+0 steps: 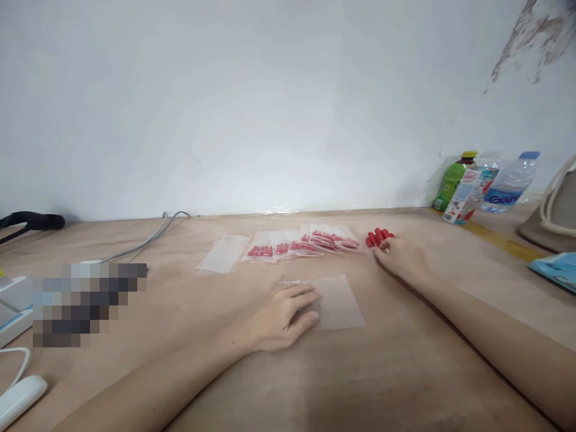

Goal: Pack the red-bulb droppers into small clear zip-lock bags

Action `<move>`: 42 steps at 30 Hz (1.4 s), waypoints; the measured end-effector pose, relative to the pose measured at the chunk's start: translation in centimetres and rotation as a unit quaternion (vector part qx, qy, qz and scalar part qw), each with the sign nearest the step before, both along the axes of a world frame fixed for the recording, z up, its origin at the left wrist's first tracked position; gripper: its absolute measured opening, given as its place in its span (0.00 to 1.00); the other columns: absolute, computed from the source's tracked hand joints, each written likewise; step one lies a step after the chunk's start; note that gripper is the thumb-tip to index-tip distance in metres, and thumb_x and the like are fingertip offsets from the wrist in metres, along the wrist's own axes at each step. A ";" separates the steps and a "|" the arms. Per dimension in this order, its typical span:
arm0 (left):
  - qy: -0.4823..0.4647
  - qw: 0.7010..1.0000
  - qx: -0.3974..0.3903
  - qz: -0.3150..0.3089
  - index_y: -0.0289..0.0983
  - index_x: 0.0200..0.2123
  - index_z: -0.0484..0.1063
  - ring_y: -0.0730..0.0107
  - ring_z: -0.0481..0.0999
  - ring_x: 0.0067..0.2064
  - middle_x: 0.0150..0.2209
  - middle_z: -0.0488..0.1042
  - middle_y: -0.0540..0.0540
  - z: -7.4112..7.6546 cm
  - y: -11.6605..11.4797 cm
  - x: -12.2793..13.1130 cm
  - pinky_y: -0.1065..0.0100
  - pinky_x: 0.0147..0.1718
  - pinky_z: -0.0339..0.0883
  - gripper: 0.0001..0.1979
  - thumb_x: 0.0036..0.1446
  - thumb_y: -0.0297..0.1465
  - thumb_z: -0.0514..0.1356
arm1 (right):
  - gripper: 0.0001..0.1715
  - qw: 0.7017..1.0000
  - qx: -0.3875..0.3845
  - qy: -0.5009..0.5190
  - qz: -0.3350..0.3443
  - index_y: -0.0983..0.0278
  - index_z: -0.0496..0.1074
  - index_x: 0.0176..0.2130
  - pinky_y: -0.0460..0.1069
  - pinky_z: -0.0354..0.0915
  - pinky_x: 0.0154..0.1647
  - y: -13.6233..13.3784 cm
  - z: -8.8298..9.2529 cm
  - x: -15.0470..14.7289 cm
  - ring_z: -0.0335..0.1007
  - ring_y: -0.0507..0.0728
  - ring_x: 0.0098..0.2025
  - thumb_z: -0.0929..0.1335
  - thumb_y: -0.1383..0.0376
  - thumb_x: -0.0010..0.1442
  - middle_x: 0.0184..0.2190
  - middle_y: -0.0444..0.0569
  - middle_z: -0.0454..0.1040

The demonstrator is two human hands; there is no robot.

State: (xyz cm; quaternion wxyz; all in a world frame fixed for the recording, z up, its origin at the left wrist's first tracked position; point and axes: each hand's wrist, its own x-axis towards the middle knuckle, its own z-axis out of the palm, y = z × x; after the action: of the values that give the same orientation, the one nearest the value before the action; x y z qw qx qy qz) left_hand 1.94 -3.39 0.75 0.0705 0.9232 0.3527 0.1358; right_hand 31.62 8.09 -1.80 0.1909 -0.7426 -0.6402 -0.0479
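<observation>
My left hand (288,317) lies on the left part of a clear plastic bag (342,303). Its fingers and thumb are stretched out and apart. Beyond it to the right, my right hand (402,257) is at a small pile of red cylindrical pieces (378,237), with its fingers curled and touching the near side. How many pieces are between the fingertips is hidden. A row of overlapping clear bags (299,243) with red pieces inside lies to the left of the pile. Further left is a small stack of flat clear bags (224,253).
Bottles and a printed carton stand at the back right, among them a green bottle (450,183) and a water bottle (508,183). A blue packet (558,270) lies at the right edge. A grey cable (144,240) and a white power strip (18,324) lie left.
</observation>
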 end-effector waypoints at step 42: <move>0.121 0.989 0.077 -0.029 0.42 0.54 0.63 0.53 0.59 0.57 0.56 0.60 0.40 2.3 1.6 -2.0 0.54 0.54 0.50 0.21 0.58 0.41 0.51 | 0.22 0.716 0.062 0.679 0.150 0.56 0.52 0.39 0.46 0.62 0.13 -4.4 -1.4 -4.8 0.65 0.53 0.15 0.66 0.54 0.50 0.18 0.38 0.68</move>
State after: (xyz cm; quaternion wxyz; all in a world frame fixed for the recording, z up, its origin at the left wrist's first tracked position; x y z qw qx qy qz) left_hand -0.03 -1.76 3.00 -0.0398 0.9454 0.3199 0.0481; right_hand 26.80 3.67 -3.19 0.6244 -0.4563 -0.4377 0.4586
